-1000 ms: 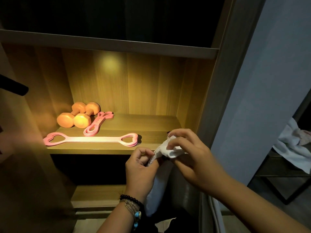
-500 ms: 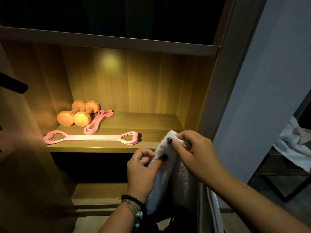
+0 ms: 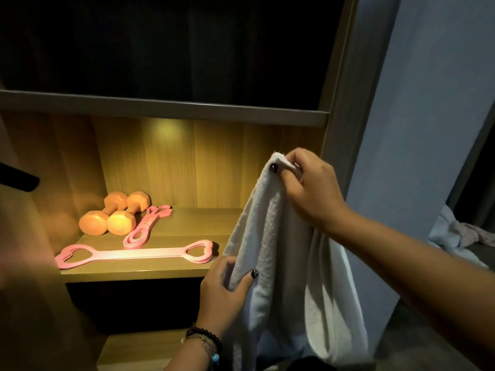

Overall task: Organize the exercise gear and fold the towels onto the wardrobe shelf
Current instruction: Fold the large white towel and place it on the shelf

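The white towel (image 3: 270, 236) hangs in front of the wardrobe, just right of the lit shelf (image 3: 187, 226), and both hands are on it. The right hand (image 3: 310, 188) is up high, thumb and curled fingers pinching a top corner, while the left hand (image 3: 222, 287) sits lower with its fingers wrapped round the left edge, thumb pressed across the cloth. Most of the towel drapes down between the forearms and out of view at the bottom, so the lower corners can't be seen. To my eye this is the start of the fold: finding the edge and squaring it up. Done well, that left hand should slide along the hem to the matching corner, not bunch the cloth where it is, so the towel hangs flat before it gets halved. Terry this thick will sag and twist if held at one corner only. The shelf already holds the orange dumbbells (image 3: 115, 215) at back left, a pink loop band (image 3: 146, 227) beside them and the pink heart-handled stretch band (image 3: 134, 254) along the front edge; the right half looks free for the folded towel. More pale cloth (image 3: 455, 234) lies off to the far right.
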{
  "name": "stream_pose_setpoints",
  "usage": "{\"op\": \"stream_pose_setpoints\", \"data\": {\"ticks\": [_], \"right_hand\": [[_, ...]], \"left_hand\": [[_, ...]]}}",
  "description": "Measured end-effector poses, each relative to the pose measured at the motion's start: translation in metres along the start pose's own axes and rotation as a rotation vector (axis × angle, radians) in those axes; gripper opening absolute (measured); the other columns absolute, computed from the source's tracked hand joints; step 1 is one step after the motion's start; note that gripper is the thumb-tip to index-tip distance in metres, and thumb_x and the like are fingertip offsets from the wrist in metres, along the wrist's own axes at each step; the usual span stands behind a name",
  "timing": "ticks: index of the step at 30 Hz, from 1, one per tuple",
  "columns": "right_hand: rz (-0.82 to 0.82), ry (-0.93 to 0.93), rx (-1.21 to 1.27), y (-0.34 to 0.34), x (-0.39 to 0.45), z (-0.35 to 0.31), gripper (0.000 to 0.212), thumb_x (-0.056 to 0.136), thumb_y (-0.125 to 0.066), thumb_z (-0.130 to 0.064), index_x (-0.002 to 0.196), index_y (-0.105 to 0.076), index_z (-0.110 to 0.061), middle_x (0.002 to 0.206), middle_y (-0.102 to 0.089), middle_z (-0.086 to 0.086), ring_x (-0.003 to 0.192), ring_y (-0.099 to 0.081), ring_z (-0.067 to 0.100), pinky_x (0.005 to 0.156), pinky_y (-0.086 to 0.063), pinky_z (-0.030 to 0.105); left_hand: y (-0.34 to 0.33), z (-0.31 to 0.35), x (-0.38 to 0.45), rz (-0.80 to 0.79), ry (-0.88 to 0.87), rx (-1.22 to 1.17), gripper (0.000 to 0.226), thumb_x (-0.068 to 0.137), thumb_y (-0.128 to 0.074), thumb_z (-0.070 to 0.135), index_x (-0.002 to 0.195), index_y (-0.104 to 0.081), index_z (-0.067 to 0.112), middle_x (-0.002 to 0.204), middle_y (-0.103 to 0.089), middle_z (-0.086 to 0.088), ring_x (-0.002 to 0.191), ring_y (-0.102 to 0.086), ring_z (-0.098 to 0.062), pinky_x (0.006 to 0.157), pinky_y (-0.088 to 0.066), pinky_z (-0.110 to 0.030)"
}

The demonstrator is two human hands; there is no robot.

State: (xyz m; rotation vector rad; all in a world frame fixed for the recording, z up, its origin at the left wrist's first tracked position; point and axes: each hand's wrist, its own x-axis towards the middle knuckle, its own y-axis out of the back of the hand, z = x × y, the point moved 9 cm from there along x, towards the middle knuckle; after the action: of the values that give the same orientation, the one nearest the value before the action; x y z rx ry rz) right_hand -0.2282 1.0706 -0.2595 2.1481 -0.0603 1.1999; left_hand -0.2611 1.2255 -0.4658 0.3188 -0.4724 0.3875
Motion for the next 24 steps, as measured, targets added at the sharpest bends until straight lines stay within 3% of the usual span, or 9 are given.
{"op": "stream_pose_setpoints", "data": {"ticks": [4,8,12,15,18,21,24], "right_hand": [[0.047,0.132,-0.243,0.024,0.044,-0.013,0.005,0.096,-0.048,-0.017,0.093,-0.049,-0.013,0.092,-0.050,0.003,0.078,-0.049,0.019,0.065,-0.041,0.034],[0.083,0.272,-0.428,0.045,0.068,-0.022,0.016,0.098,-0.047,-0.018,0.103,-0.052,-0.003,0.100,-0.055,0.015,0.073,-0.053,0.027,0.059,-0.039,0.037],[0.078,0.412,-0.660,0.062,0.073,-0.020,0.017,0.097,-0.048,-0.016,0.099,-0.052,0.001,0.095,-0.054,0.021,0.060,-0.056,0.041,0.052,-0.031,0.034],[0.138,0.413,-0.681,0.082,0.075,-0.015,0.032,0.098,-0.039,-0.025,0.095,-0.052,0.003,0.094,-0.053,0.025,0.059,-0.054,0.045,0.051,-0.031,0.036],[0.189,0.401,-0.649,0.097,0.084,-0.016,0.041,0.097,-0.033,-0.032,0.097,-0.052,0.004,0.097,-0.054,0.025,0.065,-0.054,0.044,0.055,-0.032,0.038],[0.169,0.454,-0.633,0.099,0.094,-0.024,0.037,0.099,-0.036,-0.028,0.097,-0.052,0.005,0.096,-0.054,0.024,0.064,-0.054,0.041,0.054,-0.034,0.037],[0.120,0.524,-0.674,0.095,0.097,-0.028,0.029,0.098,-0.042,-0.022,0.096,-0.052,0.005,0.093,-0.054,0.025,0.057,-0.053,0.042,0.048,-0.039,0.039]], "left_hand": [[-0.010,-0.012,0.007,-0.009,0.032,0.100,0.024,0.075,-0.080,0.029,0.075,-0.059,0.042,0.094,-0.059,0.015,0.088,-0.058,0.001,0.073,-0.041,-0.008],[-0.029,-0.030,0.011,-0.114,0.079,0.192,0.026,0.083,-0.072,0.028,0.071,-0.056,0.045,0.094,-0.055,0.013,0.086,-0.054,-0.003,0.072,-0.037,-0.010],[-0.013,-0.046,0.029,-0.037,0.096,0.185,0.027,0.094,-0.057,0.014,0.071,-0.055,0.029,0.078,-0.061,0.001,0.075,-0.056,-0.019,0.061,-0.037,-0.014],[0.005,-0.039,0.047,-0.018,0.092,0.122,0.028,0.095,-0.056,0.021,0.066,-0.055,0.022,0.069,-0.057,-0.001,0.067,-0.052,-0.022,0.056,-0.037,-0.025],[0.003,-0.022,0.052,-0.142,-0.011,0.192,0.029,0.078,-0.066,0.050,0.077,-0.068,0.021,0.082,-0.058,0.003,0.076,-0.052,-0.009,0.061,-0.039,-0.024],[-0.022,-0.024,0.032,-0.389,-0.009,0.262,0.014,0.074,-0.079,0.035,0.083,-0.068,0.035,0.107,-0.051,0.013,0.094,-0.048,0.005,0.071,-0.042,-0.007],[-0.020,-0.044,0.030,-0.402,-0.051,0.342,0.013,0.082,-0.072,0.027,0.080,-0.066,0.038,0.110,-0.050,0.009,0.096,-0.048,0.000,0.076,-0.036,-0.004]]}}
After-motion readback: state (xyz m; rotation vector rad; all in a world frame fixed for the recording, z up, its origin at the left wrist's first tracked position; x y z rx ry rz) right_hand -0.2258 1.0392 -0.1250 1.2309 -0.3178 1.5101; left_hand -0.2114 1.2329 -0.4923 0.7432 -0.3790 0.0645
